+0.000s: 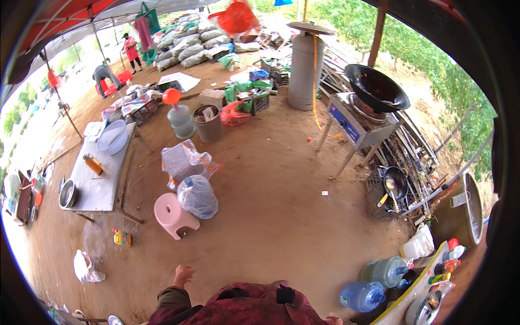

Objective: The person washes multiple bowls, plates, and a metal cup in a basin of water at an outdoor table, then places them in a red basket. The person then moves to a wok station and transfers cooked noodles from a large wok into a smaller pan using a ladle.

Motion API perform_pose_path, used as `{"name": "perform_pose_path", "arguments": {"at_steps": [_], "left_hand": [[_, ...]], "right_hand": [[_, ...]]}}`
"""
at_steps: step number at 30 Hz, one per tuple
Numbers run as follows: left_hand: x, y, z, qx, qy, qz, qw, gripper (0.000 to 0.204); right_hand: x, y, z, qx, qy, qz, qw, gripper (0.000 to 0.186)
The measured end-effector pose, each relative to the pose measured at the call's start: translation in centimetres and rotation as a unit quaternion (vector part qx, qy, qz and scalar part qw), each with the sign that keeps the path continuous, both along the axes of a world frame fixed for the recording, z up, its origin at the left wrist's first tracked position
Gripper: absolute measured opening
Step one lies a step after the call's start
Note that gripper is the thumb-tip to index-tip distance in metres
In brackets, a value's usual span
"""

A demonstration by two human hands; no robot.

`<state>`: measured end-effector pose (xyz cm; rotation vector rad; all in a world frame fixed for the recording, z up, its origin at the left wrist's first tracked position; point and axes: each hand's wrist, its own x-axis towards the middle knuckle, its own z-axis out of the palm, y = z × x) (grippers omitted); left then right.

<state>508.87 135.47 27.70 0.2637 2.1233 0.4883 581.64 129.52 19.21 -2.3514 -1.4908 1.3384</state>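
My left hand [183, 275] hangs low at the bottom centre, fingers loosely apart and nothing visible in it, nearest a pink plastic stool [170, 211] and a filled clear bag [197, 197]. My right hand [333, 320] shows only slightly at the lower edge, its fingers hidden, near two large blue water bottles [358, 297] lying at lower right. Left of the stool stands a metal table [96, 192] with a basin, an orange flask and a steel bowl. A small yellow jug [122, 237] and a white bag [85, 266] lie on the dirt.
A black wok [374, 81] tops a gas stove at upper right, beside a grey cylinder [303, 76], a hose and scrap poles. A pan [395, 181] sits below. Buckets, crates and sacks [192, 53] fill the back, where two people [131, 51] stand or bend. A counter lines the right edge.
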Motion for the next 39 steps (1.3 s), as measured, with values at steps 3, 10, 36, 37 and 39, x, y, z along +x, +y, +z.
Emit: {"name": "perform_pose_path", "arguments": {"at_steps": [3,10,36,37,39], "left_hand": [[4.9,5.6,-0.8,0.048,-0.022,-0.069,0.996,0.032],[10.2,17.6,-2.8,0.032,-0.178,-0.133,0.975,0.009],[67.7,75.7,-1.9,0.071,-0.186,-0.584,0.787,0.041],[69.3,75.9,-1.5,0.062,-0.213,-0.556,0.801,0.042],[71.7,75.9,-0.6,0.019,-0.250,-0.492,0.834,0.043]], "right_hand": [[6.5,0.7,-0.4,-0.004,-0.006,-0.035,0.999,0.036],[13.1,8.9,1.1,0.024,-0.054,-0.026,0.998,0.038],[32.8,26.4,-2.3,-0.132,0.122,-0.381,0.907,0.031],[35.9,28.5,-2.3,-0.072,0.093,-0.318,0.941,0.031],[41.4,33.5,-0.7,0.055,0.017,-0.185,0.981,0.031]]}}
